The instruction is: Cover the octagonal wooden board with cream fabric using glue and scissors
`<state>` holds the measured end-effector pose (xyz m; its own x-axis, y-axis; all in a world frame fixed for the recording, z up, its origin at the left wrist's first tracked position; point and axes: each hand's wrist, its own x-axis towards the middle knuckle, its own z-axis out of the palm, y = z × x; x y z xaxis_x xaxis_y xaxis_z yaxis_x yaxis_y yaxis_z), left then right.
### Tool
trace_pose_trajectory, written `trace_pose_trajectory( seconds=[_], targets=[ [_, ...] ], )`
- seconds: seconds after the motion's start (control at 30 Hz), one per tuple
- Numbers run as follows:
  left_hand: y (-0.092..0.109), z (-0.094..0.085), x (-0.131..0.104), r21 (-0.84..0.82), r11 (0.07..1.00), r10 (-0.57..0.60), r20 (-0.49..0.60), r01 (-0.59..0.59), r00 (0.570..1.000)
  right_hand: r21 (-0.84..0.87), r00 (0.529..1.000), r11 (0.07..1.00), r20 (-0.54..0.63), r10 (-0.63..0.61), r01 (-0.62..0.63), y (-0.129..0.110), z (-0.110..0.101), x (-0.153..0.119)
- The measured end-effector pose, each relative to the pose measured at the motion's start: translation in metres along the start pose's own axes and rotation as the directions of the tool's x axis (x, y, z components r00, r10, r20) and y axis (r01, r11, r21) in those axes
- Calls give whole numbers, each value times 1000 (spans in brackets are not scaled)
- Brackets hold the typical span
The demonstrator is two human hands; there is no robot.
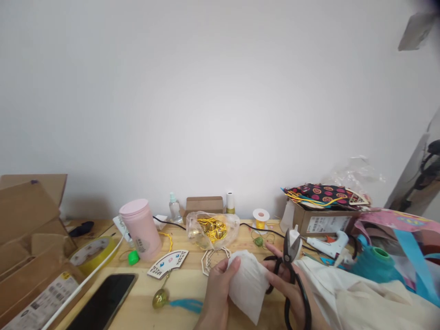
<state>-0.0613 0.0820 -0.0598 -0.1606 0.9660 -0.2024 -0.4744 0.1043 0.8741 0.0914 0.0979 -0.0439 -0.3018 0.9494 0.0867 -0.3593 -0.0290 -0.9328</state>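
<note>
My left hand (220, 288) is closed on a thin white cloth-like piece (248, 282), thumb on its front near the top edge. My right hand (285, 284) has black-handled scissors (290, 259) hooked in it, blades pointing up. Its thumb and a finger also touch the right edge of the white piece. Behind my left hand lies a wooden lattice frame (207, 261), partly hidden. To the left are a fan-shaped decorated plaque (168, 264) and a gold bell-like ball (160, 298) with a blue tassel (186, 304).
Left: an open cardboard box (30, 256), yellow tape roll (91, 254), phone (103, 302), pink canister (140, 229). Behind: a plastic bag of gold balls and yellow cord (213, 229), a thread spool (261, 220). Right: a glue gun (330, 243), white fabric (378, 298), teal thread cone (376, 268).
</note>
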Motion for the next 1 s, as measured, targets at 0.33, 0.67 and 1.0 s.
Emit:
trace_pose_trajectory(
  seconds=[0.33,0.67,1.0],
  targets=[
    [-1,3,2,22,997,68,31,-69,997,-299,976,954,-204,-76,12,9,-2,2],
    [3,5,-6,326,938,118,6,-114,993,-414,991,904,-37,-131,104,23,-2,1],
    [4,7,-4,220,973,18,223,-68,975,-285,971,957,-210,-111,47,12,-4,0]
  ],
)
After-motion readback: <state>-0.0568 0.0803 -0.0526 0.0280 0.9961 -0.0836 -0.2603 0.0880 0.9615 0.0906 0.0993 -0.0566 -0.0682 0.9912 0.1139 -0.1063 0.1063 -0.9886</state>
